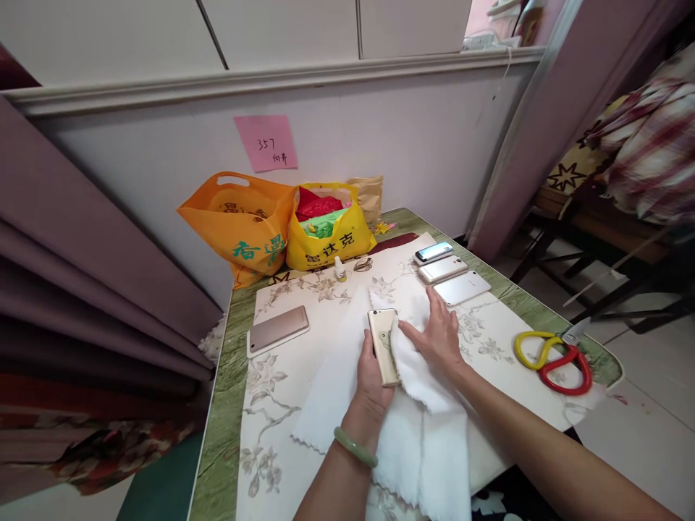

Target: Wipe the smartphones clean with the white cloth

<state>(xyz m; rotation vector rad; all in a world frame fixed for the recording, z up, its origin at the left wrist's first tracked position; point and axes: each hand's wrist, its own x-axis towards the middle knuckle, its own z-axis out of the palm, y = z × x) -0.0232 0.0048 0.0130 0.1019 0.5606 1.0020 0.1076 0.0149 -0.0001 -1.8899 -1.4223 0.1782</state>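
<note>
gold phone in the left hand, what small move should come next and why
Probably draw the white cloth across the back of the gold phone with the right hand: the left hand holds the phone, and the cloth overlaps its edge.

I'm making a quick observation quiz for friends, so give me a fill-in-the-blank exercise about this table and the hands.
1. The left hand holds a gold phone, and the bangle on that wrist is ____.
2. The cloth touched by the right hand is ____.
3. The scissors have one red handle and one ____ handle.
4. The pink paper bears the number ____.

Missing words: green; white; yellow; 357.
</note>
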